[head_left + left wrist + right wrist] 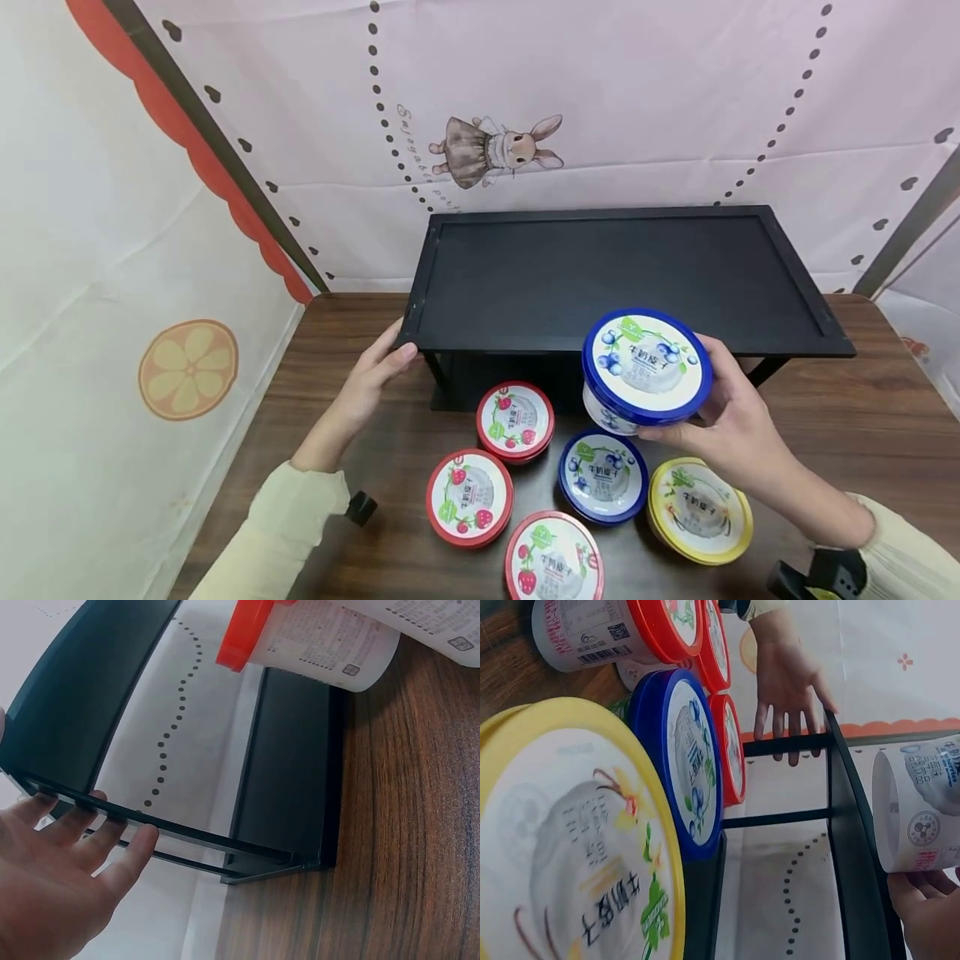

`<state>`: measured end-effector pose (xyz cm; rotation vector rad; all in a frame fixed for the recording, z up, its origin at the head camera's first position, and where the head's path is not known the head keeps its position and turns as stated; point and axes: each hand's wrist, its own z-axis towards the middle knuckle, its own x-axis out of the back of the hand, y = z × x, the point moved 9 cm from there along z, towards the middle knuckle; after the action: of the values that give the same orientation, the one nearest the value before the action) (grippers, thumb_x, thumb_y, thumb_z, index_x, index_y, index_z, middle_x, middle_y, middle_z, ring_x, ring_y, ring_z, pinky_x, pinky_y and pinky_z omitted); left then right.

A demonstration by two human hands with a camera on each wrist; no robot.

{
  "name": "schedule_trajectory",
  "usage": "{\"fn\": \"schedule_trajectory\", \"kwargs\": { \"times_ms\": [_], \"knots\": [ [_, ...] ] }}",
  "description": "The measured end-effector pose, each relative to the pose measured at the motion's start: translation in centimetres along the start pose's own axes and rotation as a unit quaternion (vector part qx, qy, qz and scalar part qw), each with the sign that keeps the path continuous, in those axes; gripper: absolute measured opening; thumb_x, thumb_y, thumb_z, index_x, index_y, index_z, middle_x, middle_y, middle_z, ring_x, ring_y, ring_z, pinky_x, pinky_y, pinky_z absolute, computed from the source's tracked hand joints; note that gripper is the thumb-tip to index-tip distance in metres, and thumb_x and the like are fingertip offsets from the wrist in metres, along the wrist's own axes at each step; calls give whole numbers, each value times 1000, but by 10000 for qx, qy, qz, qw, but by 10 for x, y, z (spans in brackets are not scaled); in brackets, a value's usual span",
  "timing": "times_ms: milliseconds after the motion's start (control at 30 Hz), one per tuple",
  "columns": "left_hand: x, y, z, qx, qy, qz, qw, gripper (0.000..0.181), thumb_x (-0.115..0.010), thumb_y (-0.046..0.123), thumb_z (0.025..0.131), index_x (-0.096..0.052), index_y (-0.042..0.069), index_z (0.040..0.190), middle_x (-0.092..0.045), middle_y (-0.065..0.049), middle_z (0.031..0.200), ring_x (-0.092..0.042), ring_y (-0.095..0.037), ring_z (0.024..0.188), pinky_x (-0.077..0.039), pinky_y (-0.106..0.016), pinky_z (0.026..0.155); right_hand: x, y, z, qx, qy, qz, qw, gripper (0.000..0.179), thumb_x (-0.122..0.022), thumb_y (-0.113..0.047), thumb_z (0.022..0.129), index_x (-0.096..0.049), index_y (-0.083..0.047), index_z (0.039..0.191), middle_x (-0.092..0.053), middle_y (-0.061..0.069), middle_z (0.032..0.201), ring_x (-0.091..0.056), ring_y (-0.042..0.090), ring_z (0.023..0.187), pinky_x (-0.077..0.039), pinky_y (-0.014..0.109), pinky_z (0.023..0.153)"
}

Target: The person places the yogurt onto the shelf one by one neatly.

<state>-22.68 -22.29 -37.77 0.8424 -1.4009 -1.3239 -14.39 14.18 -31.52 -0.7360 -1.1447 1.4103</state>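
My right hand (731, 421) grips a white tub with a blue lid (647, 362) by its side, up at the front edge of the black two-tier shelf (600, 279). In the right wrist view that tub (922, 810) appears beside the shelf's upper board, apparently just above it. My left hand (360, 396) touches the left end of the upper board, thumb on top at the corner. The left wrist view has its fingers (135, 855) lying against the side rail, lightly bent. Another blue-lidded tub (603, 477) and a yellow-lidded tub (699, 510) stand below my right hand.
Three red-lidded tubs (470, 497) stand on the brown wooden table (375, 533) in front of the shelf, left of the blue-lidded one. Behind the shelf hangs a pale cloth (637, 108) with a rabbit print. A white cloth (97, 375) covers the left side.
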Motion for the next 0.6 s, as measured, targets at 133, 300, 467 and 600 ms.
{"fn": "schedule_trajectory", "kwargs": {
  "times_ms": [133, 300, 467, 600],
  "knots": [
    [0, 1, 2, -36, 22, -14, 10000, 55, -46, 24, 103, -31, 13, 155, -38, -8, 151, -46, -26, 127, -40, -36, 101, -5, -1, 4, 16, 20, 144, 9999, 90, -77, 21, 70, -35, -6, 144, -49, 12, 134, -54, 17, 119, -46, 23, 93],
    [-1, 0, 3, -35, 3, -3, 10000, 54, -45, 24, 104, -31, 12, 155, -37, -8, 152, -46, -25, 127, -41, -34, 100, -13, -5, 8, 76, 35, 309, 9995, 89, -77, 21, 71, -35, -6, 144, -49, 15, 134, -53, 20, 120, -44, 24, 96],
    [0, 1, 1, -37, 30, -18, 10000, 54, -46, 23, 104, -31, 13, 155, -38, -8, 152, -47, -25, 126, -42, -33, 99, -22, -10, 12, 71, -13, 183, 9998, 89, -79, 17, 72, -34, -6, 144, -48, 15, 135, -52, 21, 121, -44, 24, 97],
    [0, 2, 1, -81, 40, -58, 9999, 54, -46, 22, 104, -31, 12, 155, -38, -8, 152, -46, -23, 127, -42, -32, 99, -27, -12, 16, 2, -152, 138, 9998, 87, -79, 15, 73, -32, -6, 144, -48, 14, 135, -51, 22, 123, -42, 25, 99]
  ]
}}
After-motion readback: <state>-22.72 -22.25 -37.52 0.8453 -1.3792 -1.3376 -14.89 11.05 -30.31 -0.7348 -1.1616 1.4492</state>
